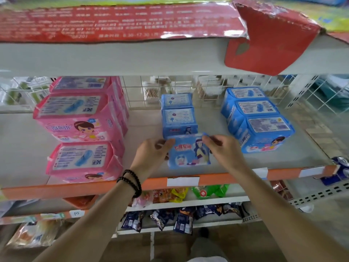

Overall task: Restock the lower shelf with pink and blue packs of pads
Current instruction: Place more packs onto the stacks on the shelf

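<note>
A small blue pack of pads stands upright near the front of the grey shelf, held between both hands. My left hand grips its left edge and my right hand pinches its top right corner. Right behind it stands a row of similar small blue packs. Pink packs are stacked at the left, with one pink pack in front. Larger blue packs sit in a row at the right.
A wire grid backs the shelf. The shelf's orange front edge carries white labels. A torn red cardboard flap hangs from the shelf above. Snack bags fill lower shelves. A dark blue item sits at the right end.
</note>
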Available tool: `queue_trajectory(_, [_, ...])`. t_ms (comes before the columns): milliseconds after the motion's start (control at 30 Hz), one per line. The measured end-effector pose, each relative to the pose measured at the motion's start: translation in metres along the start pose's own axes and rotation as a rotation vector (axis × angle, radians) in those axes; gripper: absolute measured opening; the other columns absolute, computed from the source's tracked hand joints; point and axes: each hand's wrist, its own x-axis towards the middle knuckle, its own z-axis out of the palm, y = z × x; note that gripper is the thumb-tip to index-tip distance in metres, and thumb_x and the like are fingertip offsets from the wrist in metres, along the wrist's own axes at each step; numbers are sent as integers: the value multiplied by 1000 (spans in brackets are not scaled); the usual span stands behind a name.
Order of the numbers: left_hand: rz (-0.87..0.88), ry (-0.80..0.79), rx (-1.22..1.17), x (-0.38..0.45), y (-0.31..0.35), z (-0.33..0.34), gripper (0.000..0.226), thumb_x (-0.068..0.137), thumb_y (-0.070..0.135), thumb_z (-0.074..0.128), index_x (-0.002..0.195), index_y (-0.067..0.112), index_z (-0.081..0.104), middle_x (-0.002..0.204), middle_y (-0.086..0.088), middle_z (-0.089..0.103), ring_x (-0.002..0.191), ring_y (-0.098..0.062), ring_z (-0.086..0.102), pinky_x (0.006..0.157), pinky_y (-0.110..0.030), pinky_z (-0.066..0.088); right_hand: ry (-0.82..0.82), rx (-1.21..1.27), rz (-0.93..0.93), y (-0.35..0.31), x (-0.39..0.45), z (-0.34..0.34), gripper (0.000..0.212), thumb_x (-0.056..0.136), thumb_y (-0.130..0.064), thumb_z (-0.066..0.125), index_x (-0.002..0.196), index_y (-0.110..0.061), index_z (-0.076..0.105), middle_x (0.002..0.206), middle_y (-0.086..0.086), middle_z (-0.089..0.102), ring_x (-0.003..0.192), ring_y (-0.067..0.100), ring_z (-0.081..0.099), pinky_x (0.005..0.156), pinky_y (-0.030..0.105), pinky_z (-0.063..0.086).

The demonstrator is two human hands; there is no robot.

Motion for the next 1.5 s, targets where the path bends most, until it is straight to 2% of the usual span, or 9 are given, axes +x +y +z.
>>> queue_trajectory(100, [-15,18,-55,-5,10,-2,38,96,52,57,81,20,72,73,5,75,62,-8,70,60,-26,57,47,37,17,-5,4,-5,46,97,-38,60,70,-3,71,58,5,66,54,12,59,57,33,43])
queue_trajectory(300, [-33,5,-203,-23,25,-5,22,94,53,59,95,32,62,93,2,76,77,-11,76,61,-32,62,57,221,8,-9,-12,-12,41,101,-27,57,70,-2,69,52,-9,63,49,0,55,51,17,42])
queue_trajectory(400, [-4,-2,-288,-34,27,-4,17,93,46,63,100,30,61,102,4,72,79,-5,75,62,-28,62,42,401,-16,-8,-27,-12,28,100,-21,58,81,-28,77,70,0,74,66,9,66,58,26,54])
queue_trajectory(500, [66,-36,-371,-37,20,-4,15,93,33,70,105,28,62,107,8,71,95,-11,74,83,-43,62,38,490,-30,-6,-36,-8,32,98,-15,60,96,-46,70,78,-11,76,75,7,69,65,26,59])
queue_trajectory(700, [211,-90,-326,-42,5,-4,33,90,0,68,116,17,58,129,4,63,129,-3,53,84,-15,53,26,546,-19,1,-47,-5,44,92,4,63,110,-36,65,91,-22,76,89,1,70,80,18,56])
queue_trajectory(867, [331,-28,-255,-44,-4,0,40,86,-14,65,103,21,56,128,7,56,124,-3,55,92,-17,53,-9,593,-91,5,-60,-2,44,90,13,60,119,-19,69,113,-9,75,114,10,67,93,23,54])
queue_trajectory(1000, [355,19,-182,-43,-6,0,34,84,-15,66,100,13,57,128,5,54,117,0,56,88,-12,51,1,613,-53,6,-61,3,51,89,12,63,120,-29,66,111,-20,73,112,5,66,89,18,54])
queue_trajectory(1333, [295,21,-304,-42,-4,-5,32,91,-3,65,102,25,56,124,7,63,123,-4,59,81,-23,60,-7,583,-68,18,-46,3,40,86,12,66,124,-2,67,114,0,75,112,12,68,91,21,53])
queue_trajectory(1500, [310,8,-268,-39,-8,-3,25,86,0,73,94,18,59,115,15,59,114,-1,61,90,-25,58,-71,598,3,16,-46,9,21,85,2,72,100,-13,70,95,-6,78,94,10,73,79,20,55])
